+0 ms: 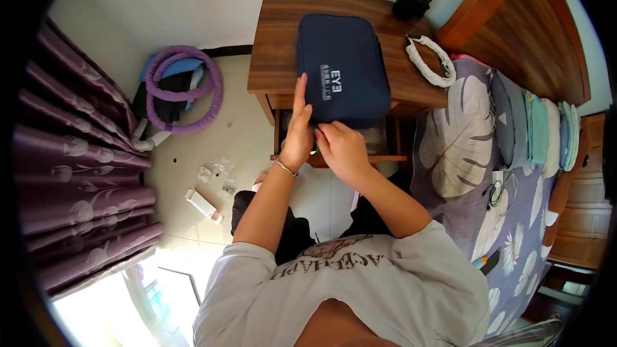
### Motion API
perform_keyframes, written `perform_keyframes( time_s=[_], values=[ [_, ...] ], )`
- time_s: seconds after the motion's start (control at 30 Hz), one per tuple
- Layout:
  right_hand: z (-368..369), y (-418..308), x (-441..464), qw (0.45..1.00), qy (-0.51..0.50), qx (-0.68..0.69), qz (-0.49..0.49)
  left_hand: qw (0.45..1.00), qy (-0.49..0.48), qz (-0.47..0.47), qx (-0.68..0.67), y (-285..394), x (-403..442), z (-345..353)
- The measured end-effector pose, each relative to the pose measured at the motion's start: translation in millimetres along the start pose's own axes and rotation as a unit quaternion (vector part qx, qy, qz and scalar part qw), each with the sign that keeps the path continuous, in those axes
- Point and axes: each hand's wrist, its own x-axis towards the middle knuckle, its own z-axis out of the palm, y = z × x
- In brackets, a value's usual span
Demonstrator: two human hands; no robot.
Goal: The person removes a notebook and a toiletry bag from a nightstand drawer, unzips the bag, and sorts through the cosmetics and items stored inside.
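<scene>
A dark navy zip case (347,74) with white "EYE" lettering lies on the wooden nightstand, its near end reaching over a pulled-out drawer (385,157). At the case's near left corner, my left hand (298,132) rests with fingers stretched out along its side; a bracelet circles that wrist. My right hand (344,151) is at the near edge of the case, fingers curled in a pinch. What those fingertips grip is hidden.
A black lidded cup (412,1) and a white scrunched band (430,61) are on the nightstand (276,38). Purple padded rings (215,99) lean at the left wall. An opened small box (204,205) lies on the floor. The bed (450,212) stands right, with a cable (495,193).
</scene>
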Motion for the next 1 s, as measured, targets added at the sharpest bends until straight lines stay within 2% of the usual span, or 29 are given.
perform_keyframes(
  time_s=[0.03,0.13,0.2,0.27,0.33,0.37,0.4,0.43,0.5,0.57,0.7,0.77,0.83,0.87,0.9,0.97,1.0],
  values=[
    [3.9,-2.8,5.2,0.999,-0.009,-0.046,-0.011,0.989,-0.017,-0.001,-0.148,-10.2,-1.1,1.8],
    [9.2,-5.3,13.6,0.996,-0.038,-0.075,0.016,0.987,-0.042,-0.041,-0.151,-13.3,-0.7,-12.1],
    [11.0,-3.7,12.8,0.994,-0.058,-0.089,0.029,0.986,-0.058,-0.026,-0.152,-13.5,2.4,-17.9],
    [12.9,-0.9,10.7,1.0,0.007,0.0,0.014,0.985,-0.075,-0.009,-0.153,-14.5,2.2,-18.3],
    [5.9,3.8,13.5,1.0,-0.005,0.0,0.007,0.997,-0.041,0.047,0.041,-16.8,-1.1,-13.2],
    [2.6,5.2,14.2,1.0,-0.017,0.0,0.001,0.997,-0.042,0.048,0.042,-20.1,-2.4,-11.6],
    [-1.5,1.2,14.0,1.0,-0.015,0.0,0.0,0.973,-0.015,0.121,0.196,-22.2,-2.8,-9.3],
    [-7.4,-5.4,13.1,0.998,-0.036,-0.049,-0.009,0.919,0.013,0.19,0.344,-23.0,-3.6,-7.0],
    [-12.3,-6.9,13.8,0.994,-0.053,-0.098,-0.02,0.921,0.038,0.161,0.352,-24.8,-5.0,-6.9],
    [-14.4,-2.8,13.7,0.993,0.002,-0.071,-0.092,0.893,0.055,0.211,0.393,-34.6,-1.7,-12.7],
    [-38.6,8.5,15.3,0.992,0.085,0.007,-0.094,0.886,0.045,0.199,0.417,-27.8,-0.9,-9.8],
    [-53.1,27.8,8.1,0.996,0.083,0.017,-0.005,0.889,0.039,0.188,0.416,-23.7,-2.6,-3.2],
    [-56.4,53.7,3.5,0.986,0.159,-0.008,0.057,0.904,0.047,0.149,0.398,-22.7,-2.5,2.8],
    [-59.7,65.1,2.7,0.98,0.185,-0.048,0.049,0.904,0.044,0.149,0.398,-24.7,-1.0,4.0],
    [-62.8,68.0,1.8,0.979,0.171,0.002,0.113,0.888,0.047,0.169,0.425,-26.8,1.0,4.5],
    [-55.7,87.7,0.3,0.926,0.136,0.278,0.217,0.871,0.045,0.189,0.451,-27.2,4.6,6.5],
    [-59.4,85.1,3.9,0.925,0.139,0.277,0.218,0.854,0.04,0.208,0.476,-22.9,6.9,9.4]
  ],
)
